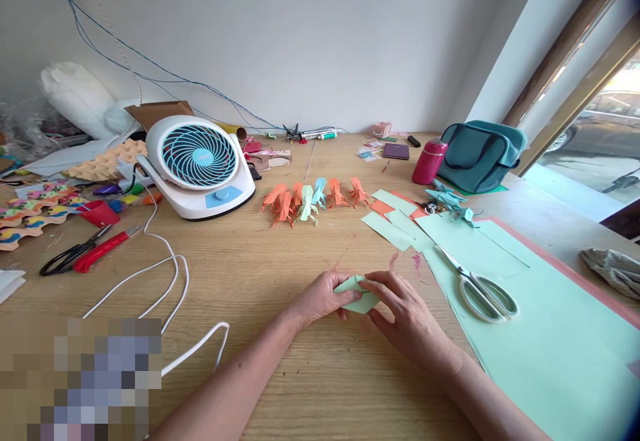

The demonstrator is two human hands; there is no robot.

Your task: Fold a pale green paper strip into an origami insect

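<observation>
A small folded piece of pale green paper (361, 299) lies on the wooden table (280, 254) between both hands. My left hand (320, 298) pinches its left edge with curled fingers. My right hand (403, 314) presses and grips its right side, fingers bent over the paper. Behind them stands a row of several folded paper figures (313, 200) in orange, green and blue.
Large green paper sheets (530, 334) with white scissors (480, 288) lie at right. Cut paper pieces (395, 218), a pink bottle (429, 161) and a teal bag (480, 154) are further back. A white fan (197, 164), its cable (170, 274) and red-handled scissors (87, 251) are at left.
</observation>
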